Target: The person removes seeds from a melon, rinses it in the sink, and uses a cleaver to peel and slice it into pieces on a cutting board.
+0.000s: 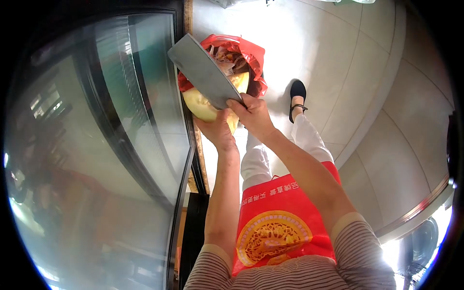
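Work in hand: we find a pale yellow-green melon (pixel 199 105) held over a bin lined with a red bag (pixel 253 55), with a cleaver (pixel 203 72) laid across it.

Left hand (pixel 218 129): its fingers are curled up from beneath, closed on the near side of the melon and carrying it clear of the floor.

Right hand (pixel 252 115): its fingers are wrapped tight round the cleaver's handle. The broad blade slants up and to the left, covering the middle of the fruit. We cannot tell whether the edge is bearing on the flesh or only resting against it.

Position of the fruit: at the far end of both arms, directly above the open mouth of the bag, touching the blade and the left hand only.

Progress, as we judge it: brownish scraps (pixel 231 58) already lie inside the bag, which suggests some trimming or scraping is done. The surface of the melon that shows on both sides of the blade is smooth and pale. The blade hides the middle, so how much is left to remove cannot be settled. The fruit is in one piece as far as it shows, and no cut portions are in view.

Surroundings: pale tiled floor (pixel 338 72), a dark-framed glass panel (pixel 121 121) along the left, a red apron (pixel 280 222) in the near field, and one black shoe (pixel 297 92) right of the bag.
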{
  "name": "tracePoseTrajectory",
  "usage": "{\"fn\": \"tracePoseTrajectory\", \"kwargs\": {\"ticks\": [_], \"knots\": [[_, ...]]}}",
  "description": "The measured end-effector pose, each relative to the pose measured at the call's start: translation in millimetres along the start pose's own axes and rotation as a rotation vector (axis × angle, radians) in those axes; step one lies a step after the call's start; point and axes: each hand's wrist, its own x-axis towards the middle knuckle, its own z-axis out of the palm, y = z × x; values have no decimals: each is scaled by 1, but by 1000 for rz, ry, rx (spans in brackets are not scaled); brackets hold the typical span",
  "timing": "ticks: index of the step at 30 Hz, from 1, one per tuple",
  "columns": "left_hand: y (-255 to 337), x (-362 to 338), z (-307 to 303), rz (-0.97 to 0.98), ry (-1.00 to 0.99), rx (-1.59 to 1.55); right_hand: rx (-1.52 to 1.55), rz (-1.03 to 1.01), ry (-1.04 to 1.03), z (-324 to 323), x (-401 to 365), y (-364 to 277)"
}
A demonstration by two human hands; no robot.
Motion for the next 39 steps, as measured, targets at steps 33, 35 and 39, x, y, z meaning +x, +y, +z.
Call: {"fn": "tracePoseTrajectory", "kwargs": {"ticks": [33,35,39], "knots": [[15,-21,18,-162,150,26,-394,-164,-6,-6,14,14],[9,-21,15,-159,147,13,-385,-108,-30,-9,17,16],[6,-22,13,-214,191,-6,-390,29,-66,-14,25,20]]}}
